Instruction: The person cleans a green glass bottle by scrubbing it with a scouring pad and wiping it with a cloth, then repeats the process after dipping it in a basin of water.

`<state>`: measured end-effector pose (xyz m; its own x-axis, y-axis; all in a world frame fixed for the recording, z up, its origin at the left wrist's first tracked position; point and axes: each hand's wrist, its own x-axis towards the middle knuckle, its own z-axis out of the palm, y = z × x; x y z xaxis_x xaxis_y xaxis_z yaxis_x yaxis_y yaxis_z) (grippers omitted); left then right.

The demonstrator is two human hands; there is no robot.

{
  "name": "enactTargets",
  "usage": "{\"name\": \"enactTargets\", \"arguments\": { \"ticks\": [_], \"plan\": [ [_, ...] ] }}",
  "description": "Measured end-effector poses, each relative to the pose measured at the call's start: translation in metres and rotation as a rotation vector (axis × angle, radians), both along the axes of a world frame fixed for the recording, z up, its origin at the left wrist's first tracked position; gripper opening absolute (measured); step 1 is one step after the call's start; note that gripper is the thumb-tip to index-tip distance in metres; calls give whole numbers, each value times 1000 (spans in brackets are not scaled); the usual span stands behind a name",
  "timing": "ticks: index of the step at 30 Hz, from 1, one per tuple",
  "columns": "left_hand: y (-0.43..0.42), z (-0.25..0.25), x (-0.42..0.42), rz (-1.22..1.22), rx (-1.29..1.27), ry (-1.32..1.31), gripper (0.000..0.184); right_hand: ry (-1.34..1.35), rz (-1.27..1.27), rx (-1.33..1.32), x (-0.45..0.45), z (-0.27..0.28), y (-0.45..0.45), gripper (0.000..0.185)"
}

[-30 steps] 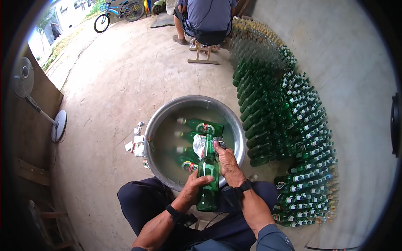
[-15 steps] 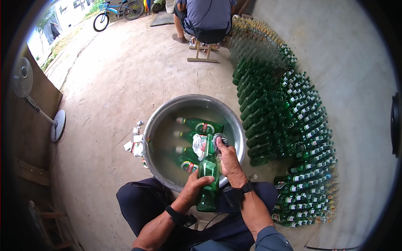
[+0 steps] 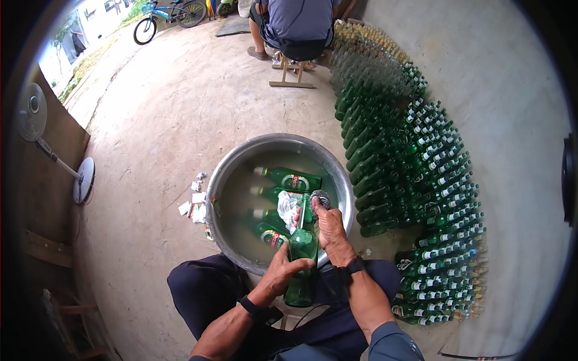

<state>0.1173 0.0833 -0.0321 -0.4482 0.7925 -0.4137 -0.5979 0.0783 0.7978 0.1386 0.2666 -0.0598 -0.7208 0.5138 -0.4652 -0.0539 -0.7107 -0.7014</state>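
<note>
Low grip on a green bottle [image 3: 303,245] at the metal basin [image 3: 280,139]

The green bottle is held over the basin's near edge, tilted, its base towards the person and its neck reaching over the water. The left hand [image 3: 282,271] is closed around its lower body, thumb laid across the glass, a hold that probably steadies the weight and leaves the neck free. The right hand, [image 3: 331,231] above the basin's right part, is curled around a dark scouring pad [image 3: 321,198] beside the neck; whether pad and glass touch, I cannot tell.

Inside the basin, labelled bottles [image 3: 295,180] lie on their sides in cloudy water, likely because the basin is too shallow to cover them upright. A white plastic bag [image 3: 287,207] lies among them. Rows of bottles [image 3: 385,162] cover the floor to the basin's right, perhaps ranked closely to save room. Paper scraps [image 3: 197,203] lie just beyond its left rim.
</note>
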Motion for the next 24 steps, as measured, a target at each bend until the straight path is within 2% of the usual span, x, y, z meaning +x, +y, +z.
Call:
{"name": "enactTargets", "arguments": {
  "ticks": [2,5,7,11,14,17,20,24],
  "plan": [
    [-1,5,-2,-1,43,-53,82,6,-8,-20,1,-7,4,38],
    [-3,9,-5,-21,114,-193,74,63,9,-56,4,-14,7,43],
    [-3,8,-6,-41,155,-230,55,126,5,-170,5,-15,9,47],
    [-3,6,-6,-13,155,-326,51,253,74,-313,9,1,7,49],
    [-1,8,-7,-15,155,-351,50,257,78,-299,9,13,1,51],
    [2,2,-6,35,134,-271,48,208,126,-18,8,22,-7,43],
    [2,1,-5,44,130,-225,47,136,135,79,7,10,-5,39],
    [1,1,-5,24,141,-243,49,120,89,39,4,0,-4,40]
  ]
}}
